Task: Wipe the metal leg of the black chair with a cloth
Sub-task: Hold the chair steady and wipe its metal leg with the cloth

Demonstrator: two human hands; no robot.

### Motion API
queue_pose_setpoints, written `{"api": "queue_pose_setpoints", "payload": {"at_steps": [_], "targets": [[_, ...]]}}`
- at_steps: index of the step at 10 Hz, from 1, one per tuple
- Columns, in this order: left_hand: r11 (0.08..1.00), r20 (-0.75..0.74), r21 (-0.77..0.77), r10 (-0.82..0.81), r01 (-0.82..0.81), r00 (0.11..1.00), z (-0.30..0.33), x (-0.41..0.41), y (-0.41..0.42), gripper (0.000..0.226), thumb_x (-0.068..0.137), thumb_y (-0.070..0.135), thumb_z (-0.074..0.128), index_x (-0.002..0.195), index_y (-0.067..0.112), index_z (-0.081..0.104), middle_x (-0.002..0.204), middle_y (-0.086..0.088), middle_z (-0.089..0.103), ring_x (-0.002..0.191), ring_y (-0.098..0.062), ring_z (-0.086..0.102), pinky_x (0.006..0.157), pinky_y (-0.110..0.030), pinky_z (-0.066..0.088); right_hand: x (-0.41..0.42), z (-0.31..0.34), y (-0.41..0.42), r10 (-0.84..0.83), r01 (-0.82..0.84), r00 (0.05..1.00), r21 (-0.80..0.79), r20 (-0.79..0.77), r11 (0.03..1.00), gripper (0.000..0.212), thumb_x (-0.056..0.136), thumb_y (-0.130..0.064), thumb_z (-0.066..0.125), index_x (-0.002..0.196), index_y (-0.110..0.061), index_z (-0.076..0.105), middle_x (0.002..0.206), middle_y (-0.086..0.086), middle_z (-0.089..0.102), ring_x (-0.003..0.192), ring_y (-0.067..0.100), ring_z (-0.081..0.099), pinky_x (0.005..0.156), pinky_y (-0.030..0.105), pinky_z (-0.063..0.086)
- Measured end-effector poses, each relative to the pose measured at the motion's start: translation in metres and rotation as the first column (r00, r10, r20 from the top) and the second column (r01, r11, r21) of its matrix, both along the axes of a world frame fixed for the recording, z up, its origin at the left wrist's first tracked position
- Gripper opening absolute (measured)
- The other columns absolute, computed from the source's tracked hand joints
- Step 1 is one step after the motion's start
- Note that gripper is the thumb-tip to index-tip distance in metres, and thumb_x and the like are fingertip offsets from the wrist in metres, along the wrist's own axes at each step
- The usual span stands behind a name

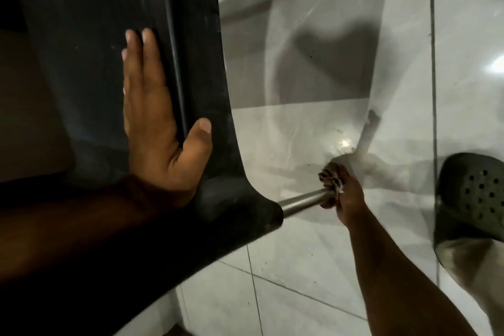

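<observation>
Fingers, right hand (344,191): curled tight around the cloth (331,181), which is wrapped about the metal leg (302,201); the grip is clamped on cloth and tube together.
Fingers, left hand (155,117): spread flat and straight, palm pressed on the black chair (90,63) seat, thumb lying over the seat's edge; nothing is held, the hand only steadies the chair.
Cloth: a small bunched piece, mostly hidden inside the right fist, with a few folds showing above the knuckles.
Metal leg: comes out of the black socket at the seat corner, runs bare and shiny up to the right fingers, passes through the fist, then goes on beyond them down to the floor (313,267).
Stretch on the seat side of the fingers: looks bright and clean, though whether it has been wiped cannot be told from one view.
Stretch beyond the fingers: blurred and dim, ending at a dark foot cap on the tiles; its state cannot be judged.
Progress: wiping looks under way, with the cloth sitting partway along the leg.
Left to do: probably the run from the fingers down to the foot cap, and perhaps another pass near the socket.
Nearby: a dark perforated shoe (474,199) to the right of the wiping fingers, apart from the leg.
</observation>
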State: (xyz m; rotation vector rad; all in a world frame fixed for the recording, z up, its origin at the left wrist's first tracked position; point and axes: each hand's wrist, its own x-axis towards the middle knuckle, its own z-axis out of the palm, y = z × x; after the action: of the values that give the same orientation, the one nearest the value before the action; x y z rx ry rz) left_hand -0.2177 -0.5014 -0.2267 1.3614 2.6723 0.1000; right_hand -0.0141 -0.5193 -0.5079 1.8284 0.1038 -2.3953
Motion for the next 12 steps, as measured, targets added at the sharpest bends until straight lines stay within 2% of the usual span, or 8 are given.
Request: {"api": "queue_pose_setpoints", "payload": {"at_steps": [3,4,5,6,7,8,9,12], "targets": [[0.999,-0.013,0.031,-0.033,0.033,0.999,-0.005,-0.008,-0.006,0.088,0.085,0.041,0.040,0.148,-0.014,0.011,0.157,-0.039,0.011,0.149,-0.053,0.010,0.121,-0.067,0.011,-0.011,0.015,0.005,-0.002,0.003,0.999,-0.032,0.039,0.999,0.025,0.099,-0.031,0.045,0.076,-0.020,0.049,0.070,0.004,0.051,0.052,0.015,0.044,0.047,0.018,0.023],[0.999,0.043,0.051,-0.005,0.003,0.999,-0.001,-0.002,-0.004,0.091,0.087,0.050,0.038,0.150,-0.011,0.011,0.160,-0.036,0.009,0.152,-0.048,0.007,0.126,-0.053,0.005,-0.024,0.069,0.011,-0.003,0.003,1.000,0.017,0.014,1.000,0.023,0.099,-0.027,0.046,0.077,-0.019,0.049,0.066,0.006,0.053,0.045,0.016,0.052,0.040,0.018,0.032],[0.999,0.056,0.006,0.046,-0.047,0.997,0.006,0.007,-0.001,0.094,0.087,0.057,0.035,0.152,-0.006,0.011,0.162,-0.032,0.008,0.152,-0.045,0.006,0.124,-0.058,0.007,-0.033,0.142,0.010,-0.002,0.001,0.994,-0.006,-0.113,1.000,0.020,0.096,-0.037,0.044,0.100,-0.021,0.055,0.081,0.005,0.061,0.060,0.019,0.059,0.050,0.026,0.045],[0.996,0.075,-0.034,0.087,-0.085,0.993,0.012,0.013,0.003,0.094,0.085,0.061,0.034,0.154,0.002,0.009,0.164,-0.027,0.005,0.153,-0.042,0.005,0.120,-0.065,0.011,-0.032,0.187,0.011,0.006,-0.004,0.992,0.010,-0.124,1.000,0.023,0.096,-0.038,0.041,0.114,-0.028,0.049,0.117,0.005,0.046,0.105,0.027,0.047,0.098,0.054,0.048],[0.995,0.079,-0.044,0.087,-0.084,0.993,0.013,0.013,0.004,0.093,0.085,0.062,0.033,0.154,0.006,0.007,0.164,-0.025,0.006,0.153,-0.041,0.005,0.119,-0.066,0.012,-0.031,0.194,0.006,-0.007,0.002,0.996,-0.056,-0.086,0.998,0.038,0.097,-0.033,0.045,0.130,-0.017,0.052,0.121,0.014,0.050,0.104,0.036,0.053,0.095,0.054,0.049],[0.995,0.072,-0.042,0.088,-0.085,0.994,0.011,0.010,0.003,0.093,0.083,0.060,0.035,0.155,0.008,0.007,0.165,-0.024,0.007,0.153,-0.040,0.005,0.119,-0.066,0.013,-0.035,0.172,0.014,-0.021,0.021,0.997,0.002,-0.073,1.000,0.031,0.097,-0.035,0.050,0.120,-0.016,0.058,0.092,0.013,0.058,0.071,0.030,0.056,0.064,0.031,0.045],[0.996,0.075,-0.043,0.077,-0.074,0.994,0.014,0.012,0.003,0.092,0.083,0.057,0.035,0.154,0.004,0.010,0.164,-0.026,0.009,0.153,-0.041,0.007,0.119,-0.066,0.015,-0.033,0.139,0.019,-0.002,-0.001,1.000,-0.088,-0.030,0.996,0.023,0.096,-0.040,0.048,0.085,-0.024,0.060,0.066,0.000,0.068,0.046,0.014,0.058,0.058,0.025,0.029],[0.996,0.079,-0.027,0.092,-0.090,0.993,0.015,0.011,0.005,0.092,0.082,0.051,0.036,0.153,-0.001,0.009,0.164,-0.024,0.005,0.155,-0.037,0.002,0.123,-0.061,0.008,-0.009,0.037,0.006,0.037,-0.036,0.999,-0.043,0.025,0.998,0.025,0.096,-0.038,0.052,0.077,-0.023,0.059,0.061,-0.001,0.068,0.056,0.020,0.052,0.055,0.026,0.028]]}}
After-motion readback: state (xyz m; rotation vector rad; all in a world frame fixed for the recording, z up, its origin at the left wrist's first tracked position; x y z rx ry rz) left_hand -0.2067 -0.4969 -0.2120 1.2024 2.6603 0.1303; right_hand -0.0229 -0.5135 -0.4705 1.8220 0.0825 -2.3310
